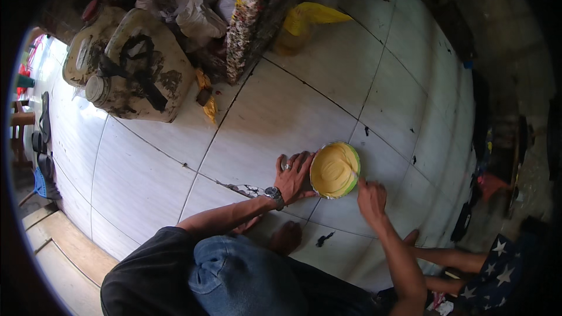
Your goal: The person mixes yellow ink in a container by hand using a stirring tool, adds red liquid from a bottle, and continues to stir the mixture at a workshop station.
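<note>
A round tub [357, 184] with a pale green and white rim stands on the tiled floor, filled with thick yellow paste [332, 168] that has swirl marks on its surface. My left hand [294, 177], with a ring and a wristwatch, is curved around the tub's left side, fingers at the far edge and thumb near the close edge. At the right rim, my right hand [371, 198] is closed on a thin pale tool [355, 174] whose end reaches into the paste. Its exact kind is too small to make out.
Two dirty jerrycans [153, 61] stand at the far left beside tied plastic bags [200, 20]. A yellow plastic bag [304, 23] lies beyond the tub. Another person's limbs and star-printed cloth [490, 275] are at the lower right. A blue denim cap [237, 278] fills the lower edge.
</note>
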